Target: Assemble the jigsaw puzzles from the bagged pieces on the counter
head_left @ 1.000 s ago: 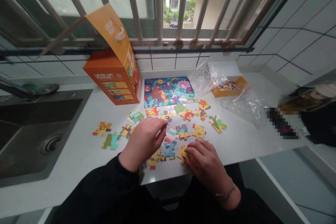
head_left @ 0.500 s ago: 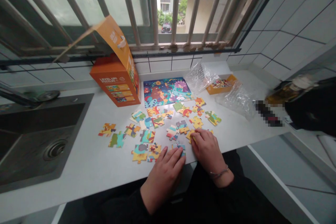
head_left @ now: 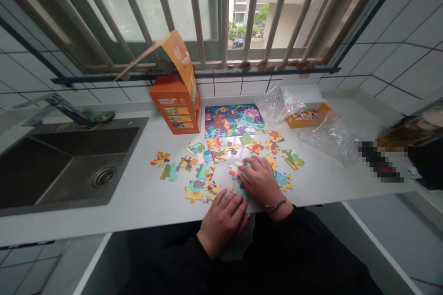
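My left hand (head_left: pixel 224 216) lies palm down at the counter's front edge, fingers loosely extended, with the fingertips against a blue puzzle piece (head_left: pixel 240 190). To its upper right, my right hand (head_left: pixel 261 183) has its fingers and thumb bent together around a small puzzle piece (head_left: pixel 248 164), mostly covered by the fingers. A white, red and teal puzzle piece (head_left: pixel 234 169) lies just left of those fingertips. Beside the right wrist is a blue and yellow puzzle piece (head_left: pixel 284 180). Two yellow and teal pieces, one with a grey shape (head_left: pixel 194 190), sit side by side left of my left hand.
More loose puzzle pieces (head_left: pixel 206 172) spread across the white counter (head_left: pixel 145 212). Behind them lie a colourful picture sheet (head_left: pixel 235 120), an orange puzzle box (head_left: pixel 176 106), clear plastic wrapping (head_left: pixel 332 140) and a small yellow box (head_left: pixel 304 119). A sink (head_left: pixel 114 161) is at the left.
My right hand has moved left and inward, off the blue and yellow piece, to the pieces near the middle. My left hand stays by the blue piece. The view has shifted left.
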`<move>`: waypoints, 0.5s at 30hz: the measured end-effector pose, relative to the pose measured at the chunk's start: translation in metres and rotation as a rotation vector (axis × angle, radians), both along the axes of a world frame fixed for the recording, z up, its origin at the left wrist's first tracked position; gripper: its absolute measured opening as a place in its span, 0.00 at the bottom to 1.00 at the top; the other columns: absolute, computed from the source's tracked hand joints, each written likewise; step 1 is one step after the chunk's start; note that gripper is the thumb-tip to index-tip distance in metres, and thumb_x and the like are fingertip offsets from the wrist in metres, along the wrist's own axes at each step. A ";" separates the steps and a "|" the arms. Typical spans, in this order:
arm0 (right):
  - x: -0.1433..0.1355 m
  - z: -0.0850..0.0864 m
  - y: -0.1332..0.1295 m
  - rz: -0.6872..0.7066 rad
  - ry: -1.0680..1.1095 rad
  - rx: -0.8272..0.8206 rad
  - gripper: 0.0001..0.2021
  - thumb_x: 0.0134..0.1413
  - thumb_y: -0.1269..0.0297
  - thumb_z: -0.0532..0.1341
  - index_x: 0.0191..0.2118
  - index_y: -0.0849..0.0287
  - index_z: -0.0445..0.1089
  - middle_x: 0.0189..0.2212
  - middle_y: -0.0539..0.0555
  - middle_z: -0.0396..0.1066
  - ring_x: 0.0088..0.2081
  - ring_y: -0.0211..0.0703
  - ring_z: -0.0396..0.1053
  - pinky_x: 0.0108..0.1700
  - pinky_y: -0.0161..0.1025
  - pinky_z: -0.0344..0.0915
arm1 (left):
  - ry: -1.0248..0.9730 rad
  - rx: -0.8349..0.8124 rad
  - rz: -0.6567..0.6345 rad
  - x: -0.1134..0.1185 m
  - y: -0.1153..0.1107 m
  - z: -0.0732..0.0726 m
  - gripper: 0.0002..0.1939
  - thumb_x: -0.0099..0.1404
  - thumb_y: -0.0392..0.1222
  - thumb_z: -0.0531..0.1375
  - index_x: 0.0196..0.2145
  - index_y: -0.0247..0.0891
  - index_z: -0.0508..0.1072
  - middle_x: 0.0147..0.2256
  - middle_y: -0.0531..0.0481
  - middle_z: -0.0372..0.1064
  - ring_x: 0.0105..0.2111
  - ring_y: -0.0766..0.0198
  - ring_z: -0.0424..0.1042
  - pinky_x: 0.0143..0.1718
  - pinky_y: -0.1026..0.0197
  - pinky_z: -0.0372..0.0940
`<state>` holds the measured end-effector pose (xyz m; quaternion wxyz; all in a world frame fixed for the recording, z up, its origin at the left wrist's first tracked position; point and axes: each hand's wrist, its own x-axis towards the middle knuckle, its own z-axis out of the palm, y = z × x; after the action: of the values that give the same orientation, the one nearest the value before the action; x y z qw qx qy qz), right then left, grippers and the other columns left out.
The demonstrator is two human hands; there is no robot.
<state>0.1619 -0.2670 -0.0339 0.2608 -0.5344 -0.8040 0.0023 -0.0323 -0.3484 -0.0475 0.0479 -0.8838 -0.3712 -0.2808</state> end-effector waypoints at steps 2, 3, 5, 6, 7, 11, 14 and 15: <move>0.005 -0.004 -0.002 -0.027 0.020 0.030 0.08 0.70 0.66 0.64 0.49 0.51 0.80 0.57 0.57 0.76 0.63 0.58 0.65 0.69 0.58 0.58 | -0.001 -0.024 0.013 0.001 -0.002 0.002 0.15 0.76 0.42 0.63 0.58 0.40 0.77 0.49 0.46 0.81 0.51 0.54 0.78 0.67 0.43 0.66; 0.009 -0.005 -0.003 -0.036 0.032 0.047 0.09 0.70 0.68 0.63 0.50 0.51 0.80 0.57 0.57 0.76 0.63 0.58 0.66 0.69 0.58 0.58 | -0.001 -0.035 0.018 0.002 -0.003 0.004 0.15 0.76 0.42 0.62 0.58 0.40 0.77 0.49 0.46 0.81 0.51 0.54 0.78 0.67 0.42 0.66; 0.015 -0.007 -0.006 -0.039 0.062 0.082 0.10 0.70 0.70 0.62 0.50 0.53 0.80 0.56 0.59 0.76 0.61 0.57 0.66 0.68 0.57 0.60 | -0.012 -0.050 0.014 0.002 -0.006 0.008 0.15 0.77 0.41 0.61 0.58 0.39 0.76 0.51 0.44 0.80 0.53 0.53 0.78 0.68 0.40 0.64; 0.019 -0.007 -0.008 -0.033 0.075 0.096 0.10 0.70 0.71 0.61 0.50 0.54 0.79 0.56 0.59 0.76 0.61 0.57 0.67 0.67 0.57 0.61 | -0.029 -0.057 0.010 0.001 -0.007 0.010 0.15 0.78 0.41 0.60 0.59 0.39 0.76 0.52 0.44 0.80 0.54 0.52 0.77 0.69 0.39 0.63; 0.022 -0.007 -0.010 -0.024 0.088 0.106 0.10 0.70 0.71 0.61 0.50 0.54 0.79 0.54 0.60 0.76 0.60 0.57 0.67 0.66 0.56 0.62 | -0.056 -0.069 0.016 -0.001 -0.007 0.013 0.16 0.78 0.40 0.59 0.60 0.39 0.75 0.54 0.43 0.79 0.55 0.52 0.77 0.69 0.39 0.63; 0.031 -0.003 -0.021 0.035 0.129 0.119 0.11 0.67 0.75 0.61 0.48 0.56 0.78 0.49 0.59 0.77 0.56 0.56 0.69 0.62 0.55 0.65 | -0.147 -0.146 0.257 -0.017 0.012 0.036 0.12 0.79 0.38 0.57 0.56 0.39 0.75 0.53 0.40 0.78 0.55 0.51 0.75 0.61 0.45 0.69; 0.030 0.000 -0.033 0.101 0.155 0.107 0.11 0.67 0.75 0.61 0.47 0.56 0.78 0.47 0.58 0.78 0.53 0.54 0.70 0.59 0.53 0.66 | 0.010 -0.222 0.582 -0.030 0.048 0.057 0.13 0.77 0.44 0.59 0.53 0.37 0.77 0.49 0.38 0.77 0.52 0.45 0.74 0.58 0.43 0.69; 0.028 0.000 -0.037 0.117 0.162 0.096 0.10 0.67 0.74 0.61 0.48 0.56 0.77 0.47 0.58 0.78 0.53 0.54 0.71 0.58 0.52 0.66 | 0.077 -0.251 0.662 -0.033 0.062 0.063 0.15 0.77 0.47 0.59 0.52 0.35 0.77 0.48 0.36 0.76 0.52 0.43 0.73 0.57 0.42 0.69</move>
<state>0.1896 -0.3040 -0.0336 0.3497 -0.4715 -0.8093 0.0220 -0.0652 -0.2867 0.0160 0.0412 -0.7243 -0.6672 -0.1688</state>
